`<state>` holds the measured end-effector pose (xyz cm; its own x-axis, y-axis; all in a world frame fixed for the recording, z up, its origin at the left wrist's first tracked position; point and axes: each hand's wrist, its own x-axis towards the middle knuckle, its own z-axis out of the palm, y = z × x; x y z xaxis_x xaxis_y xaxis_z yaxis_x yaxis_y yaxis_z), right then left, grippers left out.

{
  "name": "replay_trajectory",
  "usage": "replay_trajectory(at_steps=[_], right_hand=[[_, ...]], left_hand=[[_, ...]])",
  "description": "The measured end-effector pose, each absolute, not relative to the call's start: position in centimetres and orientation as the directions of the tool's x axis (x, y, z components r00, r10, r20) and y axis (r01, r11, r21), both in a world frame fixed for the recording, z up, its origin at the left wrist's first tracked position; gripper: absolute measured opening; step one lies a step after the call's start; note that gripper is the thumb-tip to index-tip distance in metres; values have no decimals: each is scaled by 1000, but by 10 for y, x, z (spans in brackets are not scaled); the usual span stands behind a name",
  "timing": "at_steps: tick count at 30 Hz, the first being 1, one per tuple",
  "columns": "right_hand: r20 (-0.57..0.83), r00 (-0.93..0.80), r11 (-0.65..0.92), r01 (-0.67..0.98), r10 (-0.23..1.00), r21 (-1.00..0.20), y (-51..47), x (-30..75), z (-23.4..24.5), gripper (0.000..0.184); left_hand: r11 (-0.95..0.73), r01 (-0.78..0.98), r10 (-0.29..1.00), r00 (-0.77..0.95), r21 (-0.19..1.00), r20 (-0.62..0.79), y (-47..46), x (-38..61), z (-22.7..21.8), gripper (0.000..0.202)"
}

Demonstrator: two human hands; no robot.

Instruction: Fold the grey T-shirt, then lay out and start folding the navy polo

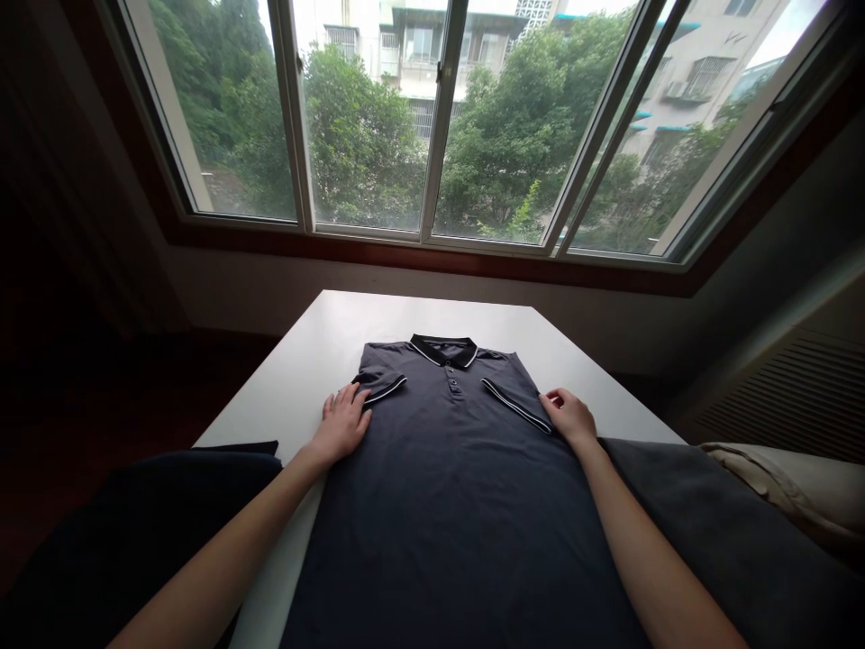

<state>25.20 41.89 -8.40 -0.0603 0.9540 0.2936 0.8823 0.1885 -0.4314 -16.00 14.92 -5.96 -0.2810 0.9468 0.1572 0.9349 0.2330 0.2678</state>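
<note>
A dark blue-grey polo shirt [446, 487] lies front up, with its black, white-edged collar [444, 350] at the far end. Both short sleeves are folded inward across the chest, and their striped cuffs show. My left hand [344, 422] rests flat at the shirt's left edge, its fingers spread over the folded sleeve. On the other side, my right hand [569, 416] has its fingers curled and pinched at the shirt's right edge, beside the sleeve cuff. The lower end of the shirt runs out of view toward me.
Beneath the shirt is a white table [270, 383]. Dark cloth [176, 505] lies over its left side. At the right are grey cloth [682, 496] and a beige garment [777, 478]. A wide window [425, 239] is beyond the table's far edge.
</note>
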Motion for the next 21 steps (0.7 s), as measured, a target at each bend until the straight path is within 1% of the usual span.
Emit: replay_trajectory(at_steps=[5, 9, 14, 21], right_hand=[[297, -63, 196, 874, 953, -445, 422, 254, -87, 25], [293, -62, 190, 881, 954, -433, 426, 254, -89, 24], [289, -50, 180, 877, 956, -446, 428, 255, -91, 23], [281, -46, 174, 874, 959, -453, 428, 255, -90, 22]], left_hand=[[250, 929, 944, -297, 271, 145, 146, -160, -56, 43], [254, 929, 943, -300, 269, 144, 143, -159, -54, 43], [266, 931, 941, -307, 251, 140, 142, -158, -54, 44], [318, 918, 925, -355, 238, 133, 141, -161, -50, 45]])
